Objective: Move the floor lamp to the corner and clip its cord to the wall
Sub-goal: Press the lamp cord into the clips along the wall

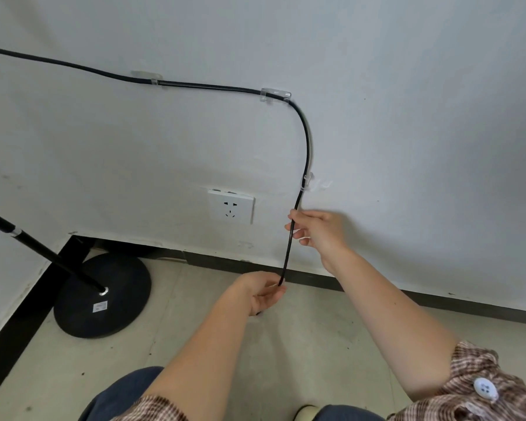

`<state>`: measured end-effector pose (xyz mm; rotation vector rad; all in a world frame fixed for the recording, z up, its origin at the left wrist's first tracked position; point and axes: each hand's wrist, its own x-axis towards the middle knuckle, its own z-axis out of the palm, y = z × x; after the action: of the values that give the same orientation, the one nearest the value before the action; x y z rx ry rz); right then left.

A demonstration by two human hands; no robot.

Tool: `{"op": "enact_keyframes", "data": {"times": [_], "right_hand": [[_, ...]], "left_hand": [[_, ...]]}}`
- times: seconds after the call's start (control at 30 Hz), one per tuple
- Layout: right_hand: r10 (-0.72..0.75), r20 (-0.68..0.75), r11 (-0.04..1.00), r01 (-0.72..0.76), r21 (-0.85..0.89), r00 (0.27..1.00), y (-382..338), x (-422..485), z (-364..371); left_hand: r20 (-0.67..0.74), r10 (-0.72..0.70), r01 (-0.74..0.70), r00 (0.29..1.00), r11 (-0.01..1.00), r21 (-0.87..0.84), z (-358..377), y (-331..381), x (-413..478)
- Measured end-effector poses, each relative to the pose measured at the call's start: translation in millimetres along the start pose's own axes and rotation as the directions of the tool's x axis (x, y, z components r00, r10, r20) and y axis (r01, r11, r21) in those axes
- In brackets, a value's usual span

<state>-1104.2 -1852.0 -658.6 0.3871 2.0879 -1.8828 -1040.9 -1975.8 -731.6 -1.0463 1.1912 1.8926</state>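
Note:
The floor lamp stands in the corner at the left, with its round black base point(102, 296) on the floor and its black pole point(43, 252) leaning up out of view. Its black cord point(305, 138) runs along the white wall through three clear clips: one at the upper left point(152, 79), one at the bend point(275, 95), one lower down point(308, 181). Below that clip my right hand point(319, 232) pinches the cord and seems to hold a small clear clip against it. My left hand point(263, 293) grips the cord's lower end near the baseboard.
A white wall socket point(230, 206) sits left of the hanging cord. A dark baseboard point(377, 285) runs along the foot of the wall. The floor is pale tile point(301, 344). My knees in blue trousers point(125, 393) are at the bottom edge.

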Motion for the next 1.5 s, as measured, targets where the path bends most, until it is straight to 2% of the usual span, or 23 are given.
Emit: {"op": "enact_keyframes", "data": {"times": [0.13,0.27,0.43,0.53,0.7,0.9,1.03,1.17,1.33,1.4,1.5], "right_hand": [[-0.118,-0.054,0.989,0.112,-0.094,0.992,3,-1,4],[-0.202,-0.031,0.967,0.194,-0.166,0.979,11,-4,5],[-0.132,0.078,0.904,0.152,-0.4,0.988,32,-6,14],[-0.085,0.139,0.887,0.138,-0.44,0.987,45,-4,23],[-0.046,0.126,0.901,0.095,-0.424,0.991,58,11,33],[-0.092,0.163,0.842,0.165,-0.513,0.982,71,24,40],[-0.079,0.142,0.816,0.146,-0.559,0.987,75,32,37],[-0.136,0.08,0.768,0.156,-0.621,0.987,79,36,28],[-0.226,-0.019,0.785,0.171,-0.595,0.974,87,37,26],[-0.162,-0.08,0.85,0.098,-0.518,0.984,94,37,29],[0.035,-0.118,0.951,-0.07,-0.302,0.992,108,36,36]], "left_hand": [[-0.032,0.025,-0.029,0.999,0.989,-0.148,-12,2,-4],[-0.047,0.043,-0.053,0.998,0.968,-0.247,-22,-1,-6],[-0.09,0.098,-0.123,0.991,0.933,-0.338,-27,4,0],[-0.079,0.134,-0.153,0.988,0.931,-0.331,-31,6,7],[-0.063,0.158,-0.17,0.985,0.92,-0.352,-42,7,21],[-0.021,0.167,-0.159,0.986,0.888,-0.431,-54,16,38],[-0.063,0.13,-0.143,0.99,0.83,-0.54,-73,21,49],[-0.119,0.123,-0.17,0.985,0.767,-0.619,-89,24,65],[-0.152,0.182,-0.237,0.971,0.758,-0.607,-96,25,75],[-0.158,0.204,-0.258,0.966,0.763,-0.592,-94,26,76],[-0.169,0.27,-0.317,0.948,0.743,-0.589,-92,29,78]]}}
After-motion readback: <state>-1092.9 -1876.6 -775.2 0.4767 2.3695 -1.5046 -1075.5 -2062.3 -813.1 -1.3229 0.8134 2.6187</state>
